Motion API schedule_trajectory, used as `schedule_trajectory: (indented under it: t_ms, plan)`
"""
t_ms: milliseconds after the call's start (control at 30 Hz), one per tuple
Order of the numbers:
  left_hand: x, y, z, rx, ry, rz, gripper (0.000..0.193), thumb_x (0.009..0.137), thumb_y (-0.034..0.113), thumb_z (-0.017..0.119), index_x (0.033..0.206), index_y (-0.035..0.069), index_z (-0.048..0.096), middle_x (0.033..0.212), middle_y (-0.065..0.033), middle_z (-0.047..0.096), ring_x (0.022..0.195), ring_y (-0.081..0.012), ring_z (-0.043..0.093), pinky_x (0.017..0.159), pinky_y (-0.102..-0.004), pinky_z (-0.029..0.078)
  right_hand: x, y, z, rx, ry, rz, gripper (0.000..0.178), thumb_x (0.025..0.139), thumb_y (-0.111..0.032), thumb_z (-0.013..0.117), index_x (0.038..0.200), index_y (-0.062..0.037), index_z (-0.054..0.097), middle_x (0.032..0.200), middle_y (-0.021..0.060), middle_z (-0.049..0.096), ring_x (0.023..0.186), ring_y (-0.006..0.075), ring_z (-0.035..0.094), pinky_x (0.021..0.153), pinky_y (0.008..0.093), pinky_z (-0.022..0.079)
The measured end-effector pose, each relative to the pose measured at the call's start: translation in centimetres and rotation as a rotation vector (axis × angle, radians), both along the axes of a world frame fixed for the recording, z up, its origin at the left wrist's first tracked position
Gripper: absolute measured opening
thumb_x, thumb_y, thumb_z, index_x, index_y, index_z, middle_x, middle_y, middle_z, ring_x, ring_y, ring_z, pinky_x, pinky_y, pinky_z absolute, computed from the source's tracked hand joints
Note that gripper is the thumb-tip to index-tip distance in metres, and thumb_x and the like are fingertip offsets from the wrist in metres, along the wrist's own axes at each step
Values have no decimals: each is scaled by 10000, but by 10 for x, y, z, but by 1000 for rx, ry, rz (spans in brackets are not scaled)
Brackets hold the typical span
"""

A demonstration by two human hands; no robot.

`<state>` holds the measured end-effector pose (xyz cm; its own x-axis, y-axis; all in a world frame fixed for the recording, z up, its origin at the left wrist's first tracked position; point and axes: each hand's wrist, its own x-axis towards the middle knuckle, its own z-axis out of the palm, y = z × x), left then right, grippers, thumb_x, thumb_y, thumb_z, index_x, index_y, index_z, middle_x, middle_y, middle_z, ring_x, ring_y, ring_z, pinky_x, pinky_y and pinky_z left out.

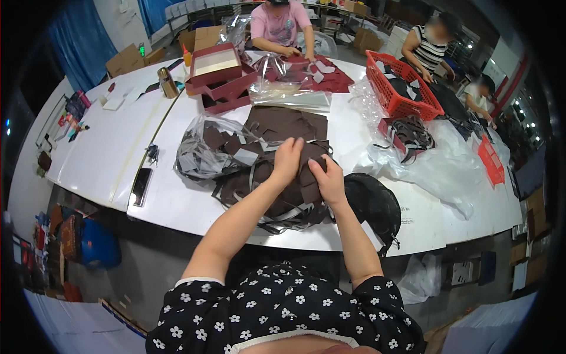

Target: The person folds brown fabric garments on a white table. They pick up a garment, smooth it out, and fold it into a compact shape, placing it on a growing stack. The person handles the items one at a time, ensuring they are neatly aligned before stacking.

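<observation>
Both hands are on dark brown cloth lying in a loose pile at the near middle of the table. My left hand is closed on its upper part, fingers curled over the top. To the right, my right hand pinches the cloth's side edge between thumb and fingers. Thin brown and grey straps trail from the pile. Left of it, a clear plastic bag holds more brown pieces with pale tags. Flat brown cloth pieces are stacked just beyond my hands.
A black round bag sits right of the pile. Farther off are maroon boxes, clear plastic sheets, a red basket and crumpled plastic. A phone lies near the left front edge. Several people work around the table.
</observation>
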<state>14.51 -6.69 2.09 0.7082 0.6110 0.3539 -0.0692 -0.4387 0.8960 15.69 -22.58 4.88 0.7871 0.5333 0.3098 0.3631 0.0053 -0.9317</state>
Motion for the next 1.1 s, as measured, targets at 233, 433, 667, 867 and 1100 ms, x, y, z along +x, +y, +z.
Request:
schedule_trajectory:
  t_ms: [233,433,667,867,1100]
  plan:
    - [2,0,5,-163,170,-118,337,968,291,550,782,10,535,661,-85,520,655,-153,498,592,-361,419,-35,-3,38,13,-182,-191,251,912,-245,646,876,-11,563,678,129,568,596,194,546,578,341,442]
    - [-29,-17,47,-893,198,-616,346,994,386,523,1006,44,576,885,-26,588,766,-86,543,625,-266,463,17,-13,11,-200,-183,-127,216,975,-223,561,949,-11,526,757,44,533,710,113,498,668,271,440]
    - [-32,-29,29,-276,210,-514,415,941,359,623,1098,-16,541,937,-77,621,826,-111,594,618,-268,499,44,2,-15,4,85,-46,330,990,-323,509,941,2,536,769,162,577,740,205,560,705,317,459]
    - [-38,-37,28,-1078,113,-477,238,931,271,644,941,41,581,828,-63,630,703,-145,636,585,-264,510,7,8,-16,8,-252,-311,288,863,-253,720,954,-25,569,632,109,604,585,262,622,588,333,467]
    - [-5,-3,-29,-1587,-14,-188,219,940,309,630,901,117,534,720,-23,541,534,-144,463,413,-263,354,-30,10,28,178,-597,-89,236,849,-184,734,899,-57,542,620,56,571,528,158,544,506,281,423]
